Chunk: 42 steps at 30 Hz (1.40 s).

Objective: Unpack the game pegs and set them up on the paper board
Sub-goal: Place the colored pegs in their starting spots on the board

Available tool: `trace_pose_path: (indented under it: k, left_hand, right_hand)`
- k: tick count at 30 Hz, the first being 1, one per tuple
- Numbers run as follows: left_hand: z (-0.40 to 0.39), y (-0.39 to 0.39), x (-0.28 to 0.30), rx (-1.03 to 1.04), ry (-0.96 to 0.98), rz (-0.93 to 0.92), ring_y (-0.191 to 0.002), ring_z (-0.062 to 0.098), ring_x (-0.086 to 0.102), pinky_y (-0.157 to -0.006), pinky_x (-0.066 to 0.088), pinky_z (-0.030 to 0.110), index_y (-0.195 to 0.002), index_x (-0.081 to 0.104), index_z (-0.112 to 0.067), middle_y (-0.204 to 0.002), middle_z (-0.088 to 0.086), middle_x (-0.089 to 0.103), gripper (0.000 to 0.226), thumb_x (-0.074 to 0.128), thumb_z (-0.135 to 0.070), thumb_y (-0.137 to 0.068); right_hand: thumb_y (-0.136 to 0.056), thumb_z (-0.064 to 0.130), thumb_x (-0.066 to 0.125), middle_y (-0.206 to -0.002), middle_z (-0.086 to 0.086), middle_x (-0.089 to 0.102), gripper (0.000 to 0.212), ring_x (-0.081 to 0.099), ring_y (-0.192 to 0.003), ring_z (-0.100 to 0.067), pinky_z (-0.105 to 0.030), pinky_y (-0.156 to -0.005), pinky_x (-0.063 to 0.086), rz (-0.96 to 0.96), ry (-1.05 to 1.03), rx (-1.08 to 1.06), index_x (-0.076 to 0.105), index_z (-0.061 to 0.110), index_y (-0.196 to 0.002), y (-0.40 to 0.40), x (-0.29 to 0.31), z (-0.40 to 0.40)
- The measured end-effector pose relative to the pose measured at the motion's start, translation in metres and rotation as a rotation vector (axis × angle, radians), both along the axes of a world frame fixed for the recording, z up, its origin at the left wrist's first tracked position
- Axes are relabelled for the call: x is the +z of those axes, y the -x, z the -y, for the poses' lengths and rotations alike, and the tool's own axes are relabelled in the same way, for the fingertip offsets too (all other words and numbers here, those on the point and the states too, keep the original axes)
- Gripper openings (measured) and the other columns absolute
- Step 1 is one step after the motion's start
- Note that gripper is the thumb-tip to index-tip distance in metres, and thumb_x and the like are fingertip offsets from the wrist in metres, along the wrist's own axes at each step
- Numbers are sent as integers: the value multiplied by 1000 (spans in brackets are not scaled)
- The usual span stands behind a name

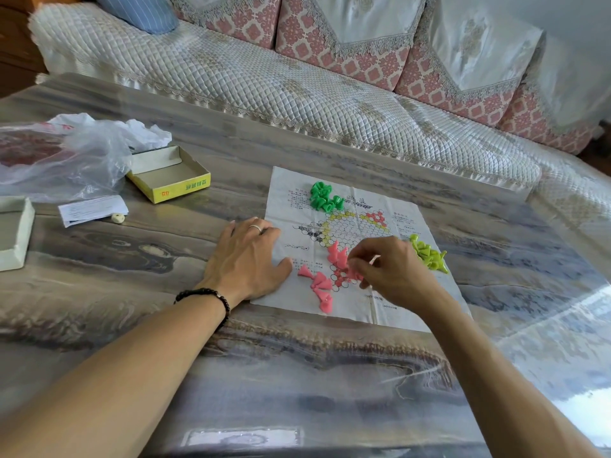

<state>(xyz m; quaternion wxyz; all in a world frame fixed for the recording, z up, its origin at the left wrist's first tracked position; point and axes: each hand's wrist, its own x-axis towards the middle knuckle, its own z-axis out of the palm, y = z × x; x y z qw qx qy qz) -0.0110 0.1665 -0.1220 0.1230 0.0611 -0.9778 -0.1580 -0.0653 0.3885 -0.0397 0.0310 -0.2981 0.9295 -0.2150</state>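
Note:
A white paper board (390,312) with a printed hexagon grid lies flat on the table. Pink cone pegs (319,285) lie scattered on its near side, several of them around the near red corner of the grid. A heap of dark green pegs (324,196) sits at the board's far edge, and yellow-green pegs (429,254) lie at its right. My left hand (246,259) presses flat on the board's left edge, fingers straight. My right hand (393,271) hovers over the pink pegs and pinches one between its fingertips.
An open yellow box (172,186) stands at the left, with a crumpled plastic bag (66,157) behind it. A folded slip of paper (92,209), a small white die (118,218) and a white box lid (13,233) lie nearby. A quilted sofa (297,94) runs behind the table.

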Motion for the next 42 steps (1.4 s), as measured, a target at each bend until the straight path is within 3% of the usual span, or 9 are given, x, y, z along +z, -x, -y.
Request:
trace_pose_path:
  k: [5, 9, 14, 20, 29, 32, 36, 40, 42]
  left_hand:
    - [0, 0, -1, 6, 3, -9, -138, 20, 31, -115, 18, 41, -132, 51, -19, -144, 0, 45, 60, 45, -57, -86]
    - [-1, 0, -1, 8, -2, -5, -139, 20, 29, -116, 15, 41, -134, 49, -20, -146, 0, 43, 61, 45, -58, -87]
    - [0, 0, -2, 2, 1, -21, -138, 19, 31, -115, 19, 41, -131, 51, -20, -143, -1, 45, 60, 44, -59, -86]
    - [-1, 0, -2, 4, -19, -29, -139, 19, 28, -116, 15, 41, -132, 50, -20, -144, -1, 44, 59, 45, -58, -87]
    - [-1, 0, -2, 5, -30, -16, -140, 20, 27, -117, 12, 42, -134, 49, -20, -145, -1, 43, 60, 45, -58, -88]
    - [-1, 0, -3, 4, -28, -14, -140, 19, 27, -117, 13, 42, -134, 49, -20, -144, -1, 43, 63, 42, -60, -85]
    - [-1, 1, -4, 0, -30, -18, -139, 19, 27, -117, 13, 43, -133, 50, -20, -144, -1, 43, 59, 46, -57, -87]
    - [0, 1, -3, -3, -30, -21, -136, 19, 31, -116, 17, 44, -127, 53, -20, -140, -1, 47, 61, 40, -59, -82]
    - [0, 1, -2, -1, -29, -26, -136, 19, 32, -115, 18, 43, -126, 54, -20, -139, -1, 48, 64, 37, -60, -79]
  right_hand:
    - [-86, 11, 64, -64, 10, 67, 11, 65, -57, -3, -20, -58, 54, -59, 12, -29, 71, 17, -81, 6, 3, 5]
    - [-86, 11, 66, -70, 9, 67, 8, 60, -60, 0, -12, -56, 46, -128, -32, -12, 73, 15, -84, 6, -2, 13]
    - [-87, 8, 64, -86, 1, 72, 13, 58, -70, -6, -18, -66, 45, -158, -121, 37, 73, 12, -94, 9, -11, 21]
    - [-88, 9, 64, -89, -1, 73, 12, 60, -72, -9, -23, -69, 50, -196, -159, 68, 74, 12, -94, 13, -14, 24]
    - [-88, 15, 66, -92, -1, 72, 11, 56, -68, -6, -15, -63, 41, -213, -147, 86, 73, 12, -96, 13, -15, 23]
    - [-87, 16, 66, -93, 2, 68, 13, 48, -62, 5, -8, -57, 32, -236, -92, 89, 71, 12, -99, 12, -14, 21]
    - [-87, 14, 65, -85, 5, 68, 11, 49, -62, 8, -7, -57, 34, -222, -53, 99, 73, 14, -94, 8, -8, 17]
    - [-89, 12, 60, -95, 5, 72, 18, 50, -64, 12, -2, -62, 37, -138, -131, 190, 74, 15, -101, -3, -11, 21]
    - [-89, 13, 58, -99, 6, 71, 22, 52, -67, 7, -6, -66, 40, -115, -157, 227, 73, 18, -105, -8, -14, 25]
